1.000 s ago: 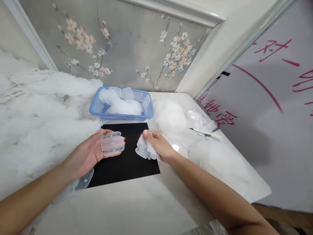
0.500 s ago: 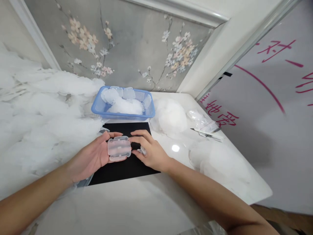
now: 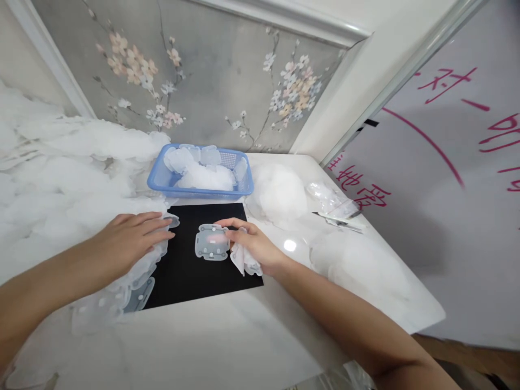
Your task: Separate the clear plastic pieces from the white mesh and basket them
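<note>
My right hand point(image 3: 254, 244) pinches a flat translucent plastic piece point(image 3: 212, 242) with rounded tabs and small holes, held over a black mat point(image 3: 187, 276). Tucked against that hand's palm is a bunched whitish bit point(image 3: 244, 259), perhaps more such plastic; its exact kind is unclear. With fingers stretched out, my left hand point(image 3: 130, 238) lies palm down over the near edge of a large heap of similar plastic pieces point(image 3: 81, 179). Its fingertips are close to one piece point(image 3: 173, 219) overlapping the mat's left edge. Whether they touch it I cannot tell.
Behind the mat stands a blue basket point(image 3: 199, 192) holding more translucent pieces. To its right are a white pile point(image 3: 282, 192), a clear plastic bag point(image 3: 325, 195) and a thin pointed tool point(image 3: 337, 221). A whiteboard point(image 3: 426, 227) with red writing borders the right side.
The left hand has let go of the plastic piece, turned palm down and moved left to the heap. The right hand now holds that piece alone.
</note>
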A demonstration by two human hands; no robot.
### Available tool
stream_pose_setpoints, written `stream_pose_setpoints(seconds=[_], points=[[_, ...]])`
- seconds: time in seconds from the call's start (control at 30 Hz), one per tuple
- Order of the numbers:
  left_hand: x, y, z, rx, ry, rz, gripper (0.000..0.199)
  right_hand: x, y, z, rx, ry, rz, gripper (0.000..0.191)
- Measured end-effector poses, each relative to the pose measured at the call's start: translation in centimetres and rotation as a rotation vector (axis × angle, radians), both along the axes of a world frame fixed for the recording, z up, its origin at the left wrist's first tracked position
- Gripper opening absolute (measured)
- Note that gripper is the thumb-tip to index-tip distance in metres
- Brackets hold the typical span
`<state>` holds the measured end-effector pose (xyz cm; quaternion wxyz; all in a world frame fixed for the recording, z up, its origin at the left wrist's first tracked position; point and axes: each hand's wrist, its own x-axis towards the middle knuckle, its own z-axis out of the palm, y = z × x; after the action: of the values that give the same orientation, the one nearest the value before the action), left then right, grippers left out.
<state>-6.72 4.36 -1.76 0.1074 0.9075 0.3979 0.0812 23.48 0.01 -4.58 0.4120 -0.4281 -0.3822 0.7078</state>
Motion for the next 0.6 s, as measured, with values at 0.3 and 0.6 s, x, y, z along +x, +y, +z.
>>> stream_pose_setpoints(seconds=[0.3,0.6], points=[[1.0,0.8,0.5,-0.008,0.007,-0.093,0.026,0.4,0.3,-0.4,-0.043,0.131,0.004,0.034],[5.8,-3.0,2.9,-0.157,-0.275,0.142,0.024,0.4,0.5,-0.1,-0.027,0.070,-0.042,0.036]])
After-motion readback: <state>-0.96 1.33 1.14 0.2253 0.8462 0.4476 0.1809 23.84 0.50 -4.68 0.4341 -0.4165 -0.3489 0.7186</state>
